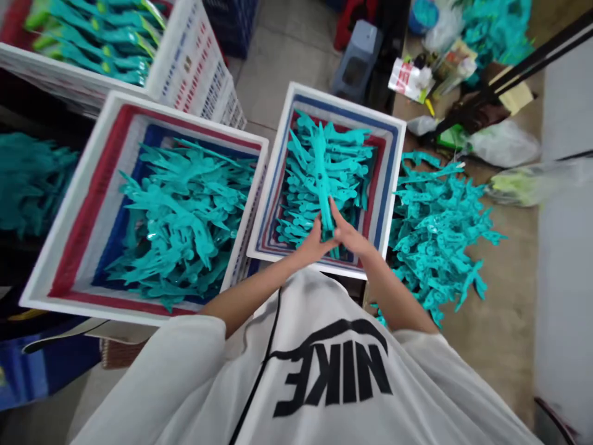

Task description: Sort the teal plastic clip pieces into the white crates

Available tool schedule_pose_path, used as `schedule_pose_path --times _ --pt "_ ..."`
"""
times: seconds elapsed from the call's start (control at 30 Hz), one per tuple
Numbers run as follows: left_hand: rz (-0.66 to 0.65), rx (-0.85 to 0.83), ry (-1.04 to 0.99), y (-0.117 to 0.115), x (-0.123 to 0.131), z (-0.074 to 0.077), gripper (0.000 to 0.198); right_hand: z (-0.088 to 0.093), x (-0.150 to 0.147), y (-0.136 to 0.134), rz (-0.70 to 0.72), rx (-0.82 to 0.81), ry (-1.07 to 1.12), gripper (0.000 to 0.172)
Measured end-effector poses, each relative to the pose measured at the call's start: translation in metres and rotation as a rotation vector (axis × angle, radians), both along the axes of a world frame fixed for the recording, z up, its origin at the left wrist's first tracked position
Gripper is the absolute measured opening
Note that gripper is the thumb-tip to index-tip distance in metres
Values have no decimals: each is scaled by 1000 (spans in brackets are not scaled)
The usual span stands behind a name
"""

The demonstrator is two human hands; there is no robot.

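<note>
My left hand (316, 245) and my right hand (348, 233) come together above the near edge of a white crate (393, 179) lined with coloured bands. Between them they grip a long turquoise plastic part (320, 167), which points away from me; whether it is one piece or several stacked together I cannot tell. Both hands have their fingers closed around its near end, partly hidden. Beneath it, similar turquoise pieces (301, 213) lie layered in rows inside the crate.
On the left, a second crate (65, 247) holds a loose heap of turquoise parts (180, 210). A further crate (171, 74) behind it carries green-and-turquoise pieces (106, 37). To the right, another turquoise pile (435, 228) covers part of a brown tabletop (509, 272), near plastic bags (504, 143).
</note>
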State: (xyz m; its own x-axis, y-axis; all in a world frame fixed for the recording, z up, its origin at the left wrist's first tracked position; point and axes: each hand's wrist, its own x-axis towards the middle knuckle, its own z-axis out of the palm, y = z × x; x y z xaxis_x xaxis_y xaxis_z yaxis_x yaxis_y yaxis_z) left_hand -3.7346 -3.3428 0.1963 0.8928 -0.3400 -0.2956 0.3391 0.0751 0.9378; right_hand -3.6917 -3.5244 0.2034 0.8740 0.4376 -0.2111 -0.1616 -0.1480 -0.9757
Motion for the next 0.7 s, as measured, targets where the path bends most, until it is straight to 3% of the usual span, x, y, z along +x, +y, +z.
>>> schedule_pose_path --times 0.07,0.1,0.2,0.27,0.4,0.47,0.53,0.6,0.7 --pt "1 -183 72 -4 0 5 126 8 -27 -4 34 -127 -161 134" --pt "-8 -263 132 0 -3 6 126 8 -39 -7 35 -198 -240 128" --pt "19 -444 354 22 -16 3 108 -3 -68 -13 -33 -343 -339 91" --pt "91 -519 461 38 -23 0 91 -11 -81 -10 -63 -384 -326 79" --pt "196 -490 477 57 -25 -2 87 -13 -91 16 -10 -355 -284 96" --pt "212 -441 456 61 -25 -2 92 -10 -88 33 -47 -356 -233 87" --pt "214 -412 430 65 -27 -4 97 -7 -82 44 -175 -385 -157 71" --pt "251 -390 407 74 -29 -8 99 -8 -74 45 -412 -408 -73 64" --pt "460 -304 383 103 -18 -20 85 -15 -67 23 -814 -264 25 64"
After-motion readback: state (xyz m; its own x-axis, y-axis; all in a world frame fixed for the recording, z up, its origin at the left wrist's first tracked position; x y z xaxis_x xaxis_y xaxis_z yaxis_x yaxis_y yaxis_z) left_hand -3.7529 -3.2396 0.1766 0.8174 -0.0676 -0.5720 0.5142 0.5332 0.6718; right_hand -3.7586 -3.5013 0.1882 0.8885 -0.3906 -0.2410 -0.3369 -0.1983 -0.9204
